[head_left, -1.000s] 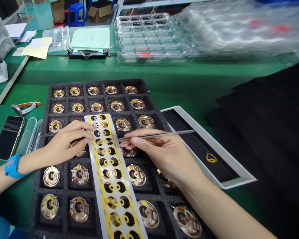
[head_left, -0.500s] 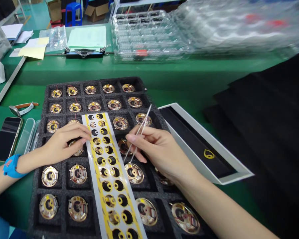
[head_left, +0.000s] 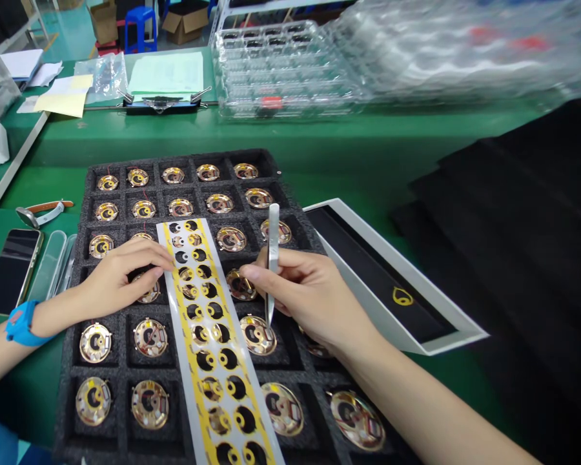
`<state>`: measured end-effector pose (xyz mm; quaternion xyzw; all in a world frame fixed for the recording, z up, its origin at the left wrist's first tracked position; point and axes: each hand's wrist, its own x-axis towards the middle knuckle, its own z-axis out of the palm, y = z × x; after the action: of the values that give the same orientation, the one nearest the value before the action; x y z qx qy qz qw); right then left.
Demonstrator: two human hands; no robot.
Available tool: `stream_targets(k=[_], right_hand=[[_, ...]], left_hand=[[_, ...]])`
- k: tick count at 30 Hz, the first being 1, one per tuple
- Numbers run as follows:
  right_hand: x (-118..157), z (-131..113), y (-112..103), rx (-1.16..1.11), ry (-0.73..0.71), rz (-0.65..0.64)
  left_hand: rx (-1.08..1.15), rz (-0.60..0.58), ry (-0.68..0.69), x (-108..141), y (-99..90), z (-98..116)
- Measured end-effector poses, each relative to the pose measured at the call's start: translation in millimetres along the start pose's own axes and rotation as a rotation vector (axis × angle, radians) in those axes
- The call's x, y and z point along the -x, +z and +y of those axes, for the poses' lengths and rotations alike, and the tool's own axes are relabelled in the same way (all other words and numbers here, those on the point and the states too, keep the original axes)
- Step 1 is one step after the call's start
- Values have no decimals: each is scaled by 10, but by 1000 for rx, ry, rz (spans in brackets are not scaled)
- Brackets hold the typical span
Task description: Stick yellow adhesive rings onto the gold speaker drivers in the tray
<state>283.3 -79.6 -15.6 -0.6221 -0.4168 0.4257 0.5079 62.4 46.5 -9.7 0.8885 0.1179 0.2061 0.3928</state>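
Sticker strip [head_left: 177,302]: yellow-edged, ring-shaped cutouts, two columns. Left hand [head_left: 126,271]: fingers bent together. Right hand [head_left: 310,294]: pinching tweezers [head_left: 273,239].

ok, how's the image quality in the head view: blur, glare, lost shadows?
Head view: clear plastic at upper right is smeared; black stack at right loses nearly all detail; gold parts show bright highlights; tweezers and yellow-and-white sheet keep readable edges.

Yellow-white 2-column strip [head_left: 216,347] across black foam tray [head_left: 118,365]; silvery tweezers [head_left: 273,242] near-upright.
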Motion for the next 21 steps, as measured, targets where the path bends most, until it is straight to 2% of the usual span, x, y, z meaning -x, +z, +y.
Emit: stream_targets(k=[21], right_hand=[[-6,21,-32,151,-102,17]], left_hand=[[17,-3,18,16,11,-49]])
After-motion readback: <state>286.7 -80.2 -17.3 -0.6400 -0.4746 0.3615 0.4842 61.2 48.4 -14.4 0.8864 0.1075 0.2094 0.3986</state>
